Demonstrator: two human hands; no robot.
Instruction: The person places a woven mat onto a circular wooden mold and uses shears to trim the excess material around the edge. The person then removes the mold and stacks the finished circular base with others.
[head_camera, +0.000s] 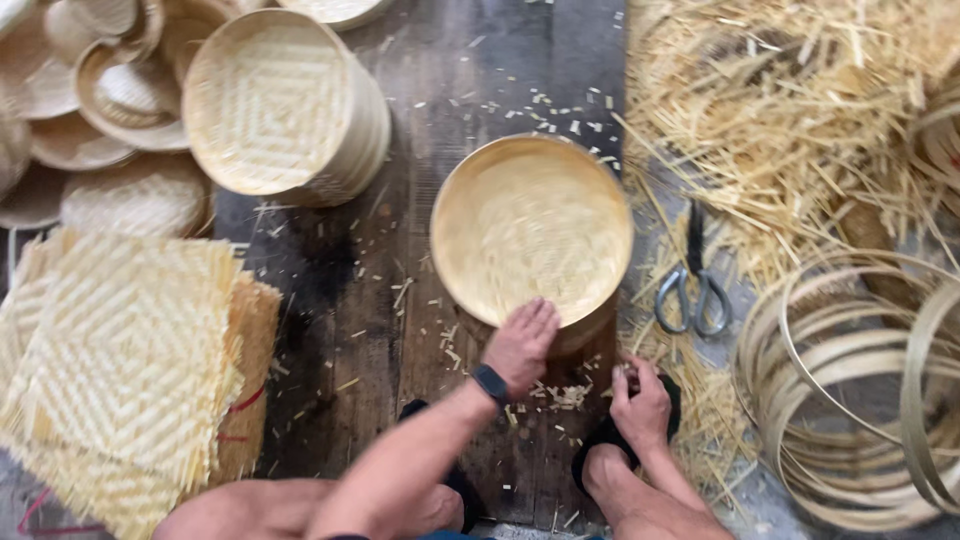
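1. The round woven bamboo tray (530, 225) sits on top of a stump-like block in the middle of the dark wooden boards (350, 300), straight ahead of the person and just beyond both hands. It is blurred, so its weave is hard to read.
2. Being round, the tray has no long axis and points no way; its hollow face is up, tilted slightly toward the viewer.
3. The left hand (520, 345) is the nearer one: its fingers lie flat on the tray's near rim, spread and pressing, not wrapped around anything.
4. The right hand (640, 400) is lower and to the right, apart from the tray, curled loosely near a foot (605, 465); I cannot tell whether it pinches something.
5. Scissors (693, 285) lie just right of the tray, blades pointing away.
6. Further out: bamboo hoops (850, 390) at right, loose strips (790, 110) above them, square woven mats (130, 350) at left, and a stack of finished trays (280, 105) upper left.
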